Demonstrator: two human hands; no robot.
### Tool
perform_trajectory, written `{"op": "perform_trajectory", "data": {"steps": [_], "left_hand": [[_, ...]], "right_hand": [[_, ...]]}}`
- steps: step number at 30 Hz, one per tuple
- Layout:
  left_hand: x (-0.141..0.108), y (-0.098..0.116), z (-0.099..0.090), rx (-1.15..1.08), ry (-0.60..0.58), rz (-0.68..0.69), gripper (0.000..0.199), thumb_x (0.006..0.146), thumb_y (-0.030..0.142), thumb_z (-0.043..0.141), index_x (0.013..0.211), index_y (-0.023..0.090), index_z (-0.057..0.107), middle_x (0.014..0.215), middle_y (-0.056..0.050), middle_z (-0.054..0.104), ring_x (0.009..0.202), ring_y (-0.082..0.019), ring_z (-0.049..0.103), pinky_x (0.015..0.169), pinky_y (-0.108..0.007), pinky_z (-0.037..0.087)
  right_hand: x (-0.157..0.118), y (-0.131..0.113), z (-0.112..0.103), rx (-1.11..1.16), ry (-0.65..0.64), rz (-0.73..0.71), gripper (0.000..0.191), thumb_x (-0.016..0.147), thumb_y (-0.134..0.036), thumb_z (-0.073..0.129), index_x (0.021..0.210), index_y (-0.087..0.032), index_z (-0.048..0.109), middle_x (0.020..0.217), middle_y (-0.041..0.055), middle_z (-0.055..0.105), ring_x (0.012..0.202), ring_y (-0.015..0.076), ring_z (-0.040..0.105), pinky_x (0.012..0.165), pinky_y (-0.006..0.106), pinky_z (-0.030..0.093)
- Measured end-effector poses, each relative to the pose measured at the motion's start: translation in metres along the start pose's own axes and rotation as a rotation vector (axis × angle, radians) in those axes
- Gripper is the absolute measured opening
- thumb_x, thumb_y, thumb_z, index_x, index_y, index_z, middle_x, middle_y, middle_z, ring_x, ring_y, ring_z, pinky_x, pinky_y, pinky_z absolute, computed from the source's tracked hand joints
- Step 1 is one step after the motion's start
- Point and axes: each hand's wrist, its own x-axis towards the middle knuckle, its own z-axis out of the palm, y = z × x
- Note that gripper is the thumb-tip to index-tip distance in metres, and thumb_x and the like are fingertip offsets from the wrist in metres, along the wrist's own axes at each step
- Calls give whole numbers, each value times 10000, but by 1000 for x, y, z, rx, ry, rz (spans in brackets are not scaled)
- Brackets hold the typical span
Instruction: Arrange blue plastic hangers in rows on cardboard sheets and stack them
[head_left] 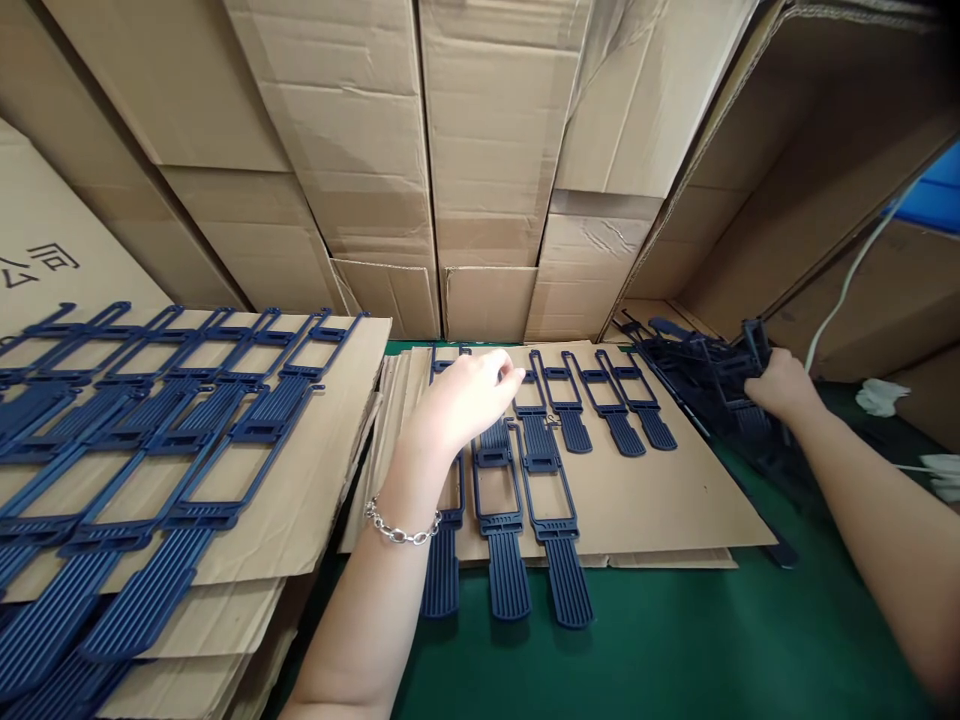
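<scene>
My left hand [466,392], with a chain bracelet on the wrist, is over a cardboard sheet [660,500] laid with flat navy plastic parts. Each part has an open rectangular frame and a ribbed tongue, like this one [568,580]. The fingers of that hand are curled together near the upper row, and what lies between them is hidden. At the right, my right hand [784,385] is closed around a navy plastic part [754,345] at the edge of a tangled heap of similar parts [690,370].
To the left, a stack of cardboard sheets [277,530] carries rows of the same navy parts. Tall cardboard boxes [502,130] wall off the back. An open carton [750,190] stands behind the heap. A white cord [840,290] hangs at right, above the green table [637,640].
</scene>
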Motion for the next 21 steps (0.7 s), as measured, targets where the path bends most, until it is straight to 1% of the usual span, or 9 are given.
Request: {"op": "perform_trajectory", "data": {"steps": [3, 7, 9, 10, 11, 13, 15, 18, 21], "left_hand": [[0, -1, 0, 6, -5, -7, 302, 856, 406, 332, 808, 204, 551, 725, -3, 615, 589, -127, 507, 602, -270, 359], [-2, 0, -2, 20, 6, 16, 302, 865, 388, 322, 845, 201, 558, 766, -14, 616, 659, -142, 540, 671, -295, 412], [-3, 3, -1, 39, 85, 73, 276, 865, 360, 340, 944, 194, 545, 908, -37, 603, 771, -159, 563, 739, -320, 440], [-3, 5, 1, 58, 154, 104, 274, 858, 341, 369, 1031, 192, 519, 1035, -60, 567, 867, -175, 561, 785, -337, 447], [-4, 7, 3, 85, 235, 132, 314, 844, 316, 409, 1126, 193, 471, 1176, -88, 490, 983, -198, 534, 841, -358, 444], [-6, 13, 10, 155, 372, 168, 503, 804, 251, 486, 1281, 207, 329, 1385, -128, 249, 1208, -253, 385, 959, -409, 391], [-7, 19, 17, 238, 426, 178, 660, 774, 184, 514, 1354, 233, 202, 1457, -127, 69, 1327, -301, 178, 1033, -486, 299], [-7, 25, 22, 333, 405, 167, 766, 765, 128, 498, 1387, 280, 78, 1480, -96, -15, 1349, -347, 2, 1027, -620, 200], [-8, 28, 18, 365, 469, 122, 806, 771, 131, 499, 1397, 282, 13, 1483, -88, -59, 1338, -365, -73, 1001, -678, 143]], "right_hand": [[4, -11, -15, 4, 37, 33, 488, 720, -219, 495, 1153, -6, 420, 1023, 254, 496, 903, 285, 489, 712, 340, 345], [-4, -42, -51, 54, 141, 29, 560, 732, -181, 506, 1244, -33, 333, 1123, 240, 469, 996, 264, 478, 746, 333, 348], [-20, -66, -71, 92, 185, -52, 570, 756, -220, 499, 1267, -38, 324, 1154, 240, 449, 1013, 271, 479, 746, 346, 350], [-31, -80, -80, 102, 218, -93, 556, 771, -244, 482, 1269, -45, 333, 1162, 237, 444, 1018, 277, 479, 746, 354, 348], [-43, -94, -87, 105, 215, -138, 545, 773, -244, 472, 1269, -58, 343, 1166, 230, 446, 1020, 280, 482, 742, 355, 351], [-70, -122, -95, 129, 203, -226, 510, 759, -211, 463, 1249, -105, 374, 1146, 202, 472, 1003, 275, 499, 735, 349, 367], [-96, -147, -94, 187, 214, -339, 488, 738, -164, 450, 1223, -156, 394, 1131, 164, 495, 988, 265, 510, 739, 338, 386], [-124, -174, -87, 286, 172, -475, 505, 706, -107, 422, 1199, -210, 392, 1123, 116, 506, 989, 242, 509, 745, 318, 410], [-134, -185, -84, 342, 90, -535, 519, 683, -76, 396, 1175, -243, 398, 1101, 78, 522, 968, 225, 513, 740, 307, 420]]}}
